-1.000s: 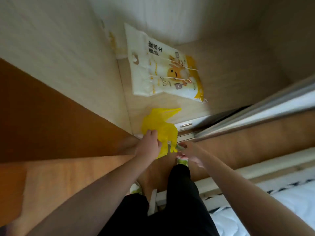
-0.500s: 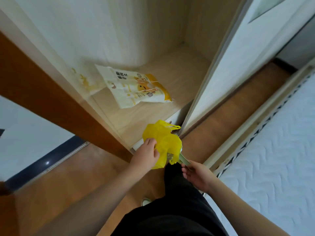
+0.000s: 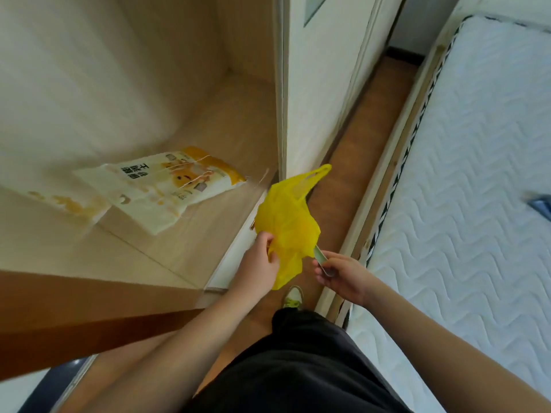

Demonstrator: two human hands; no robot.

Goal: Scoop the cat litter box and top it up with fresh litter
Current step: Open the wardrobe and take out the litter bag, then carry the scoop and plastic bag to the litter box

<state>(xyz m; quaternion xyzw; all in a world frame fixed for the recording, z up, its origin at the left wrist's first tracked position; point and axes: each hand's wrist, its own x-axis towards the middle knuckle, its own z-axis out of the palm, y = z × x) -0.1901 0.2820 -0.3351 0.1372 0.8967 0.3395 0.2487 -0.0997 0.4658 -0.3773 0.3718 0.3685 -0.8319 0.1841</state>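
Note:
A yellow plastic bag (image 3: pixel 287 222) hangs in front of me, gripped at its left side by my left hand (image 3: pixel 259 265). My right hand (image 3: pixel 343 275) holds the pale green handle of a litter scoop (image 3: pixel 322 260), whose head is hidden inside the bag. A white and yellow bag of cat litter (image 3: pixel 161 189) lies flat on the wardrobe's bottom shelf (image 3: pixel 208 234), to the left of both hands. No litter box is in view.
An open wardrobe fills the left, with its white sliding door (image 3: pixel 316 99) standing just behind the yellow bag. A bare quilted mattress (image 3: pixel 465 189) on a bed frame lines the right. A narrow strip of wooden floor (image 3: pixel 369 123) runs between them.
The view has swung up and to the right, from the shelf towards the bed. Both hands have risen with the yellow bag and scoop, still gripped the same way.

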